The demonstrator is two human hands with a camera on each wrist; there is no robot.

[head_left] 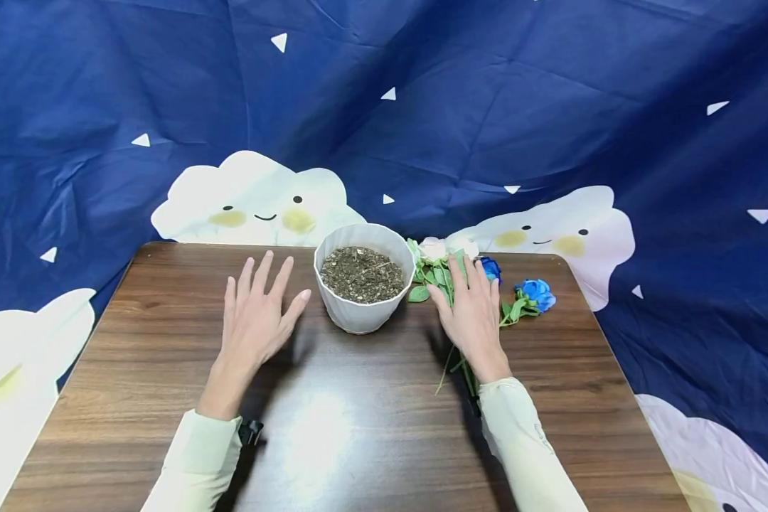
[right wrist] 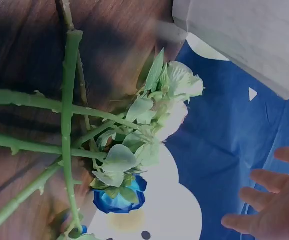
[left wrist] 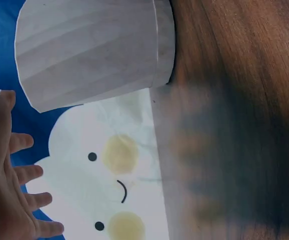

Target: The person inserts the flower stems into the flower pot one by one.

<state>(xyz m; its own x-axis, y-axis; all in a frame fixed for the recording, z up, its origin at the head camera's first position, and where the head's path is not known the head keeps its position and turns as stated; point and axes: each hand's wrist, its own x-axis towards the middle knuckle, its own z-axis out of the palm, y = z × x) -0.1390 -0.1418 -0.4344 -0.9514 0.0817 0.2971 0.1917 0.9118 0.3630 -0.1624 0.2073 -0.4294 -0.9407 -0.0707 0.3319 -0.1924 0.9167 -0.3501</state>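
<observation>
A white ribbed pot (head_left: 358,316) filled with dark soil (head_left: 363,275) stands near the table's back edge. Left of it my left hand (head_left: 256,320) is spread, palm down, holding nothing. In the left wrist view the fingers of the left hand (left wrist: 4,185) are apart from the pot wall (left wrist: 92,50). My right hand (head_left: 473,316) hovers, fingers spread, above cut roses to the pot's right, partly hiding them. White roses (right wrist: 172,117), a blue rose (right wrist: 119,197) and thorny green stems (right wrist: 34,145) show in the right wrist view. Another blue rose (head_left: 536,294) lies farther right.
The brown wooden table (head_left: 333,455) reaches back to a blue cloth backdrop (head_left: 358,128) printed with white smiling clouds. A small black object (head_left: 251,432) shows at the left cuff. Bright glare lies on the tabletop between the forearms.
</observation>
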